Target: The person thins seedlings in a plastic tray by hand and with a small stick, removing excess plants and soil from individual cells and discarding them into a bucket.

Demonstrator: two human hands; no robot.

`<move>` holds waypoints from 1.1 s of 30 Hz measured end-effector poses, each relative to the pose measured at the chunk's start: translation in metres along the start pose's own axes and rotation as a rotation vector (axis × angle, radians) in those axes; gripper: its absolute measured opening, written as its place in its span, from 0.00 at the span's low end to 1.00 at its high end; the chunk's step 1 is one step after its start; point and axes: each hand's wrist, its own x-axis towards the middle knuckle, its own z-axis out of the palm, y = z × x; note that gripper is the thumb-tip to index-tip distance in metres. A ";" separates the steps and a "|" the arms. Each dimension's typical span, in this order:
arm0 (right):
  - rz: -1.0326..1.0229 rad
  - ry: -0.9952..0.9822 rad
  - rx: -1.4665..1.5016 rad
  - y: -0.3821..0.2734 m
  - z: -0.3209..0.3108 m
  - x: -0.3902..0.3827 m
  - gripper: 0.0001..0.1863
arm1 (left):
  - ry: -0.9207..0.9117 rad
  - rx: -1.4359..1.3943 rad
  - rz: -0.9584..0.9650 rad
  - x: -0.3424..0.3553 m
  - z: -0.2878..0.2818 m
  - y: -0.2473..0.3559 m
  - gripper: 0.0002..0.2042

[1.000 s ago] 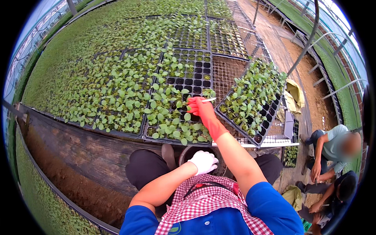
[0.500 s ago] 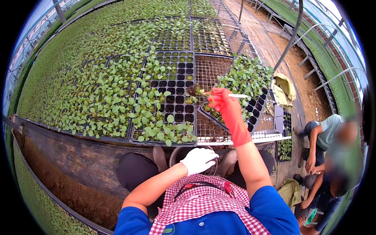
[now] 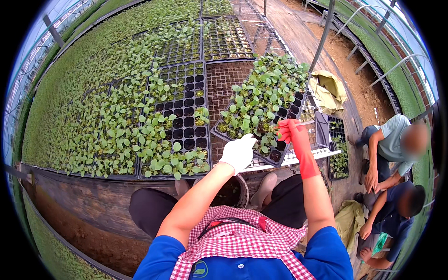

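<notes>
My left hand (image 3: 237,154), in a white glove, is at the near edge of the angled seedling tray (image 3: 280,155), fingers forward and slightly bent over it. My right hand (image 3: 291,135), in a long red glove, grips a thin white stick (image 3: 305,123) over that tray, fingertips among the leaves beside a dark soil plug (image 3: 265,127); whether they also hold the plug is unclear. The partly empty cell tray (image 3: 189,112) lies left of the angled one, with exposed mesh bench (image 3: 219,79) between them. A bucket (image 3: 228,191) stands below my left wrist, between my legs.
Dense seedling trays (image 3: 84,130) cover the bench leftward. A metal pole (image 3: 321,39) rises behind the angled tray. Yellowish cloth (image 3: 326,91) and another tray (image 3: 338,158) lie rightward. Two other people crouch close on my right, one in light blue (image 3: 392,144), one in navy (image 3: 394,217).
My right hand has moved from the partly empty tray, carrying a soil plug, rightward onto the angled tray. My left hand has risen from over the bucket to that tray's edge.
</notes>
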 end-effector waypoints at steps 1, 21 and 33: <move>0.019 0.001 -0.067 0.002 0.000 0.003 0.22 | 0.003 0.005 -0.022 0.002 0.001 -0.002 0.15; -0.125 0.001 -0.511 0.005 0.015 0.013 0.16 | -0.188 0.269 0.105 0.025 -0.006 0.008 0.16; -0.143 -0.024 -0.364 0.019 0.010 0.002 0.15 | -0.188 0.269 0.079 0.025 0.009 0.008 0.11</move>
